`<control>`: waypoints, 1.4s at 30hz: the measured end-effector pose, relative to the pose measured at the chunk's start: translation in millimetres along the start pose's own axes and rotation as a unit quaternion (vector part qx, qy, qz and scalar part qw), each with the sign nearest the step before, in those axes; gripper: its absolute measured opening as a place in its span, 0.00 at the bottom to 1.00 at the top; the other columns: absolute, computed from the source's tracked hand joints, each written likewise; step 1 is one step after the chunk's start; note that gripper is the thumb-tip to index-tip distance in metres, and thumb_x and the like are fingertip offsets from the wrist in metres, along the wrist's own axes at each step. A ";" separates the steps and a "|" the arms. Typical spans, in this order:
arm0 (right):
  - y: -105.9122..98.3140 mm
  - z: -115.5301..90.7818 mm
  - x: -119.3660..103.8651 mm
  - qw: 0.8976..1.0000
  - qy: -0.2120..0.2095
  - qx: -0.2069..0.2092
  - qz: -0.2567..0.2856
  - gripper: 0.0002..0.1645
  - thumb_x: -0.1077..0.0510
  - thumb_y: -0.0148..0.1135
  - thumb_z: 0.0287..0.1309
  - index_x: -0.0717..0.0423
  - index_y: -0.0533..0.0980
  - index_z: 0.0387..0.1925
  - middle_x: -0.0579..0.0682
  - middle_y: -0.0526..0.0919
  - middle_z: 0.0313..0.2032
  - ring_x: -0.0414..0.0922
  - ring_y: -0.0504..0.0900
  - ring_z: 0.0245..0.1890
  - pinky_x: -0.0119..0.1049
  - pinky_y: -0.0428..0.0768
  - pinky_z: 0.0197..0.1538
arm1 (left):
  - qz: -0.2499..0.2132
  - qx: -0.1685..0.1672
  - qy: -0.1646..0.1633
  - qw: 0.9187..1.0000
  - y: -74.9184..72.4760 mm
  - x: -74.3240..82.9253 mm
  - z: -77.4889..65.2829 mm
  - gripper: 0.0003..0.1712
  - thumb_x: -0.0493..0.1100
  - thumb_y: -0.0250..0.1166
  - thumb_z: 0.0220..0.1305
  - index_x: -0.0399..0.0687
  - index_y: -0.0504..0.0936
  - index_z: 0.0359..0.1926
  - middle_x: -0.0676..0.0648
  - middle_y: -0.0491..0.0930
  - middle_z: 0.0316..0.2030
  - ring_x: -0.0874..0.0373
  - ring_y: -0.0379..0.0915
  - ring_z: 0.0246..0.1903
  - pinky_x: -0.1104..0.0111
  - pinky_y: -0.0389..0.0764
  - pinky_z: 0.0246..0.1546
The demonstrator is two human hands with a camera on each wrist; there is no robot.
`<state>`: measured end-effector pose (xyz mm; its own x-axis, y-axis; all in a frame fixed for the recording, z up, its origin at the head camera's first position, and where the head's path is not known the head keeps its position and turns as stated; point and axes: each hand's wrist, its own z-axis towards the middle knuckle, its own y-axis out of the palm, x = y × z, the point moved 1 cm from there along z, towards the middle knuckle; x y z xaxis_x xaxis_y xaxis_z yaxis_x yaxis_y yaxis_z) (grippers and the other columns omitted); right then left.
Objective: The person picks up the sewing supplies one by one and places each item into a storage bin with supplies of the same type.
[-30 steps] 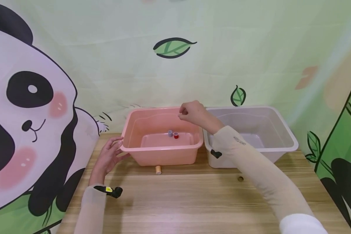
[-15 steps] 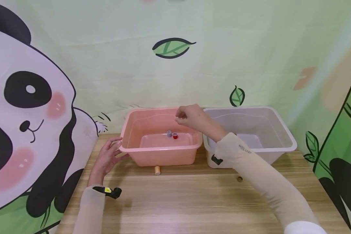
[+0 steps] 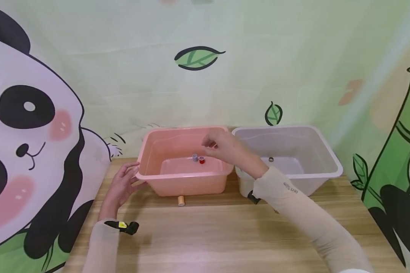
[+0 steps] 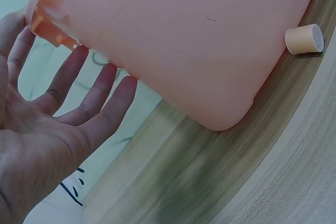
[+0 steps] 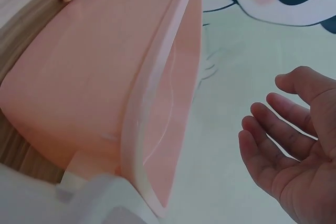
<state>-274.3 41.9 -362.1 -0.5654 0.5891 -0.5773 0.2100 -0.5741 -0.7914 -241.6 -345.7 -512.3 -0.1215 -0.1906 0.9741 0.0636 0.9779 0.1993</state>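
Note:
My left hand (image 3: 122, 185) is at the left end of the pink tub (image 3: 184, 185). In the left wrist view its fingers are spread, with fingertips at the tub's side just below the rim. My right hand (image 3: 223, 147) hovers over the right part of the pink tub. The right wrist view shows its fingers loosely bent, with nothing between them. On the pink tub's floor, a small grey-blue cylinder (image 3: 194, 157) and a small red cylinder (image 3: 201, 160) lie close together.
A grey tub (image 3: 328, 159) stands at the right of the pink one, with a small brownish ring-like thing (image 3: 271, 159) in it. A short peach cylinder (image 3: 181, 201) with a pale end sits at the pink tub's front on the wooden table (image 3: 205, 239). A panda-patterned cloth hangs behind.
My right hand has sunk a little and its forearm has shifted, so the brownish thing in the grey tub now shows. The left hand stays at the pink tub. The head view has shifted slightly.

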 end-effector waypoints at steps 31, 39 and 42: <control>59.4 -85.9 -33.4 0.995 -0.085 -0.003 0.043 0.09 0.60 0.67 0.66 0.54 0.84 0.47 0.46 0.88 0.43 0.39 0.85 0.42 0.29 0.85 0.47 | 0.001 0.007 -0.005 1.000 0.7 1.1 -3.7 0.14 0.50 0.58 0.77 0.58 0.73 0.59 0.52 0.70 0.63 0.52 0.78 0.57 0.42 0.72 0.61; 66.8 -93.1 -32.3 0.992 -0.107 0.007 0.065 0.07 0.62 0.67 0.65 0.54 0.83 0.44 0.45 0.87 0.40 0.37 0.84 0.41 0.28 0.84 0.47 | 0.002 0.010 -0.008 1.000 0.9 1.6 -2.2 0.18 0.51 0.60 0.76 0.56 0.72 0.61 0.52 0.69 0.64 0.53 0.78 0.56 0.43 0.73 0.60; 69.0 -95.8 -30.8 0.992 -0.108 0.006 0.068 0.08 0.62 0.67 0.65 0.54 0.83 0.45 0.45 0.87 0.41 0.38 0.84 0.42 0.30 0.84 0.48 | 0.003 0.011 -0.010 1.000 0.9 1.4 -2.4 0.18 0.51 0.60 0.76 0.56 0.71 0.62 0.51 0.69 0.64 0.54 0.78 0.56 0.44 0.74 0.60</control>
<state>-166.0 38.6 -418.2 -0.6896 0.3708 -0.6221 0.2884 -0.6473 -0.7056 -239.4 -345.3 -510.4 -0.1407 -0.1828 0.9730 0.0426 0.9808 0.1904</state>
